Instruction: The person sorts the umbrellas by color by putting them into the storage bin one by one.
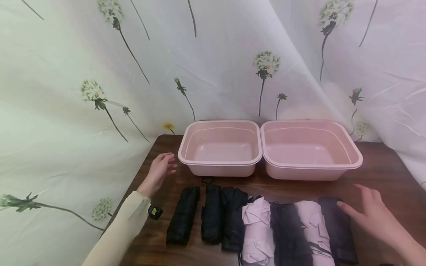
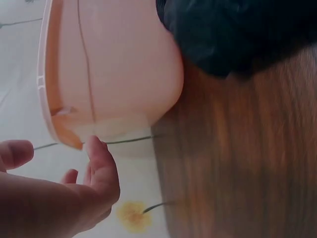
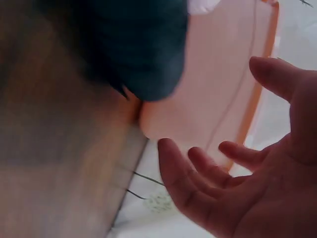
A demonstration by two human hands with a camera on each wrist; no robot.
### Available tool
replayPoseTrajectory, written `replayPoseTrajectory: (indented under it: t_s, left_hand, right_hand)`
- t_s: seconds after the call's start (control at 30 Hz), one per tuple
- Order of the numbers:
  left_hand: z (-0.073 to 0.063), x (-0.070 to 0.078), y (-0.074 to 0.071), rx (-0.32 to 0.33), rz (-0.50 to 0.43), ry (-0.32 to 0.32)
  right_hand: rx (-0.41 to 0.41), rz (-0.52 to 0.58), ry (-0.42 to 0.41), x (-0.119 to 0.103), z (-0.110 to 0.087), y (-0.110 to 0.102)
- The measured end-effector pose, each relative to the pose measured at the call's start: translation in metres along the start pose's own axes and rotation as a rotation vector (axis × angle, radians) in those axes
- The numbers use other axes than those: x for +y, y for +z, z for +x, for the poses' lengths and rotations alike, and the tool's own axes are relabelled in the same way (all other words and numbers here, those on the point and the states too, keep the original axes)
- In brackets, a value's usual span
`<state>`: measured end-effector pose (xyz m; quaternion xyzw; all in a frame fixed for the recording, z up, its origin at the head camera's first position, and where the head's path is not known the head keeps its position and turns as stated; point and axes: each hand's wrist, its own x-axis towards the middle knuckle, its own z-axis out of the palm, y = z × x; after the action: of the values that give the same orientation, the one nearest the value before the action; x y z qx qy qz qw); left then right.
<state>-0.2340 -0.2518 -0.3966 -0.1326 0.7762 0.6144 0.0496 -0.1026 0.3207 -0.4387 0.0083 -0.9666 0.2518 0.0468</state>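
Note:
A row of folded umbrellas lies along the near part of the table. At its left end are black umbrellas [image 1: 183,216], followed by a pale pink umbrella [image 1: 257,232], a dark umbrella [image 1: 292,234], a second pink umbrella [image 1: 314,229] and a dark navy umbrella [image 1: 337,227]. My left hand [image 1: 159,170] is held beside the left pink basin, fingers relaxed and nothing in them. My right hand [image 1: 372,210] hovers at the row's right end, thumb overlapping the navy umbrella in the head view. In the right wrist view its fingers [image 3: 181,183] are spread and hold nothing.
Two pink plastic basins, a left basin [image 1: 219,170] and a right basin [image 1: 309,173], stand side by side at the back of the brown wooden table [image 1: 382,162]. Behind them hangs a pale curtain [image 1: 216,55] printed with dandelions. A black wrist device [image 1: 155,212] sits at my left cuff.

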Motion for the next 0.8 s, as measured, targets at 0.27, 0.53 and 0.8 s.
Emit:
replayPoseTrajectory:
  t_s: [0.27,0.53,0.8]
  left_hand:
    - [0.001,-0.006,0.005,-0.065,-0.203,-0.046]
    - [0.004,-0.001,0.013,-0.108,-0.196,-0.042]
    - [0.005,-0.002,0.017,-0.099,-0.193,-0.036]
  right_hand:
    - [-0.200,-0.039,0.110,0.004,-0.012,0.021]
    - [-0.298,-0.062,0.151,-0.001,-0.020,0.035]
    - [-0.388,-0.108,0.232,-0.002,-0.019,0.039]
